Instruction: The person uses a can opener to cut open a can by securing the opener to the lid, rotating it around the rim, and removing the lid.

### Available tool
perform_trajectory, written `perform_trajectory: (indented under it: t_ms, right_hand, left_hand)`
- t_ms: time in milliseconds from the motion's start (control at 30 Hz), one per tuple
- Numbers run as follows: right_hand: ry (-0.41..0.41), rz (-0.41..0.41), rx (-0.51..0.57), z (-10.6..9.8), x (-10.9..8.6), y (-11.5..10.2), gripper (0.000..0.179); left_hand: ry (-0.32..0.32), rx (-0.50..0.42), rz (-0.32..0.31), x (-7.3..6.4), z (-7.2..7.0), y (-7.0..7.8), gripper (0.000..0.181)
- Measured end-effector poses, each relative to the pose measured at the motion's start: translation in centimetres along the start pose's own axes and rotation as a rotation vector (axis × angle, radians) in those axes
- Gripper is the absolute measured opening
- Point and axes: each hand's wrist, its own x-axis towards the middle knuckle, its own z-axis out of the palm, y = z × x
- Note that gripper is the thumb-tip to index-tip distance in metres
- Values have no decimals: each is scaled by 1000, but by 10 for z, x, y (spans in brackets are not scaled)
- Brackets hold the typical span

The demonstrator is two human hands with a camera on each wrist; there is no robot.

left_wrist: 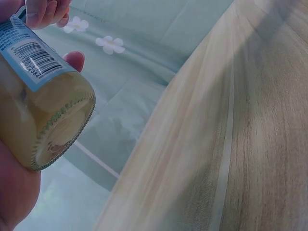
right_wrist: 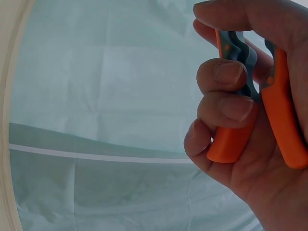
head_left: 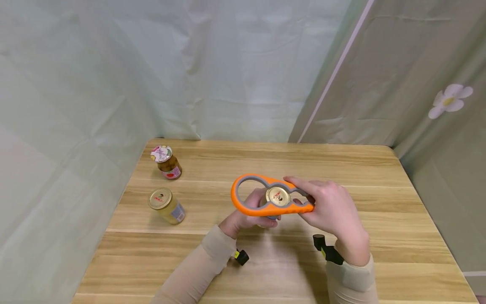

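My left hand (head_left: 244,217) grips a glass jar (left_wrist: 57,108) with pale contents, a blue barcode label and a gold lid (head_left: 278,196). In the left wrist view the jar is tilted, its ridged base showing. Across its top lies an orange and grey jar opener (head_left: 262,210), with the lid framed in the middle opening. My right hand (head_left: 336,207) holds the opener by its two handles (right_wrist: 285,110). Seen from the right wrist, its fingers curl over one handle while the other lies against the palm.
Left on the wooden table (head_left: 341,164) stand two jars: a second gold-lidded jar (head_left: 167,206) with pale contents and, farther back, a jar (head_left: 167,162) with dark contents and a patterned lid. Pale curtains (head_left: 243,71) hang behind the table.
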Motion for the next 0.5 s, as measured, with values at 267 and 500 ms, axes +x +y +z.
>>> perform_trajectory:
  t_ms: [267, 500]
  right_hand:
    - [2, -12, 4, 0, 1, 0, 62]
    - [8, -26, -1, 0, 1, 0, 63]
  left_hand:
    - [2, -14, -45, -1, 1, 4, 89]
    - [-2, 18, -53, -3, 0, 4, 88]
